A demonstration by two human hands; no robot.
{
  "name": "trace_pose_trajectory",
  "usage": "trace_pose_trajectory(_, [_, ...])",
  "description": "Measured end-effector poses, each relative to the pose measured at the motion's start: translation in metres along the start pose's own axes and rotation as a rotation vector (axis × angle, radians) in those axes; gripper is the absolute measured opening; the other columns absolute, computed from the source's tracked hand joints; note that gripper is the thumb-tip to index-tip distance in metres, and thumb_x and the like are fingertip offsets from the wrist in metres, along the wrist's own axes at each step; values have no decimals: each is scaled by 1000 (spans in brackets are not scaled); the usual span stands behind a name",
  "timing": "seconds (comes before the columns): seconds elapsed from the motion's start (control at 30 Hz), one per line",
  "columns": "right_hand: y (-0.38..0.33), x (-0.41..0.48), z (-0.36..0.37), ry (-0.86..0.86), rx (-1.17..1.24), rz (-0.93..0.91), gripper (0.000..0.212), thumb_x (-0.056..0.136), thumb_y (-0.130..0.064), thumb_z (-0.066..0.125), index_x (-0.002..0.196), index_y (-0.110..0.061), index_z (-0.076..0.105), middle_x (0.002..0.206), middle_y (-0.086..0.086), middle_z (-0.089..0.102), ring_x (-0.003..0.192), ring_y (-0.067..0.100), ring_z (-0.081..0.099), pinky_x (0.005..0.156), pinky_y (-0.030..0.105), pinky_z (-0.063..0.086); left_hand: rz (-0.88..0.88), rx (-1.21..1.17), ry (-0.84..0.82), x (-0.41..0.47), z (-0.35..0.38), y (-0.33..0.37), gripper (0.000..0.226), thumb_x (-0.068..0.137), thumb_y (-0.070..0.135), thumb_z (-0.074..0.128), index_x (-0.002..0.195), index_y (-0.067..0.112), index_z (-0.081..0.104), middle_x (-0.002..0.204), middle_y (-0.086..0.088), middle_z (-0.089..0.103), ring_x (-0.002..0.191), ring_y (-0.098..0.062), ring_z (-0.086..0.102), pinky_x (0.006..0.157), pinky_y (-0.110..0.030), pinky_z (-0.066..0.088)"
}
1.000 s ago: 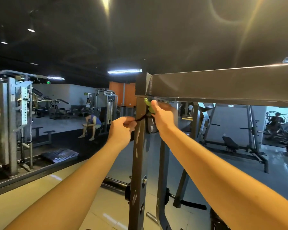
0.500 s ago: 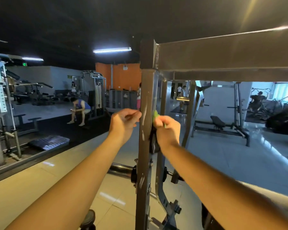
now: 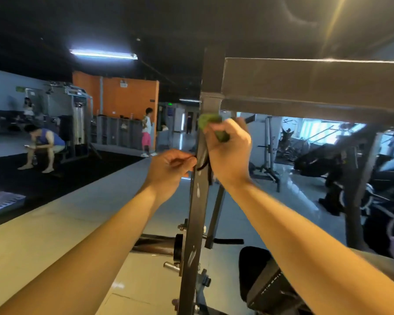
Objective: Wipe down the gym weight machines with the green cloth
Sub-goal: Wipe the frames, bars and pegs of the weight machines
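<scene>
Up under the grey steel crossbeam (image 3: 305,87), my right hand (image 3: 228,153) had its grip closed round the crumpled green cloth (image 3: 208,120), pressing it on the dark steel upright (image 3: 197,201) to scrub. My left hand (image 3: 171,169) pinched a thin black strap (image 3: 203,165) clear, I reckon.

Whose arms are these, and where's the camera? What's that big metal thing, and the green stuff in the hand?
The camera sits on a person's head, so you see their own arms reaching out in a gym. The tall metal post is part of a weight machine, with a wide beam on top. The right hand grips a green cloth against the post, for wiping. The left hand pinches a thin black strap beside it. Below are the shiny floor and a black padded seat. Far left, another person sits.
</scene>
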State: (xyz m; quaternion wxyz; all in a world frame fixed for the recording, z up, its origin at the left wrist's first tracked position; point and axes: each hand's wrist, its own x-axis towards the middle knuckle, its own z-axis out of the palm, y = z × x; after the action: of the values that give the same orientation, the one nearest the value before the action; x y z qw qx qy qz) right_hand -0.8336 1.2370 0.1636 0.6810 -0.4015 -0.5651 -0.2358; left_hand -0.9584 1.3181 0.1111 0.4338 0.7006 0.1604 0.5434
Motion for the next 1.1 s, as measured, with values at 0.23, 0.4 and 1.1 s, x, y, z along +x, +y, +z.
trace_pose_trajectory(0.23, [-7,-53,-9,-106,-219,196,23,82,0,80,75,-18,69,85,-12,57,75,-5,61,68,7,45,16,-39,-102,-14,-8,-23,6,95,12,69,98,11,75,94,-7,76,88,-13,72,71,-18,56])
trace_pose_trajectory(0.4, [-21,18,10,55,-305,99,16,78,-4,84,72,-14,72,75,-8,62,70,-6,56,64,13,46,36,-14,-126,-13,-7,-32,8,95,16,69,93,22,74,88,9,76,84,-8,72,72,-19,57])
trace_pose_trajectory(1.1, [-16,-35,18,49,-352,92,26,88,-1,75,78,-20,60,90,-8,57,82,0,61,69,14,49,39,-66,-180,-26,-9,-65,7,93,14,71,98,15,76,91,6,74,87,-7,71,72,-20,58])
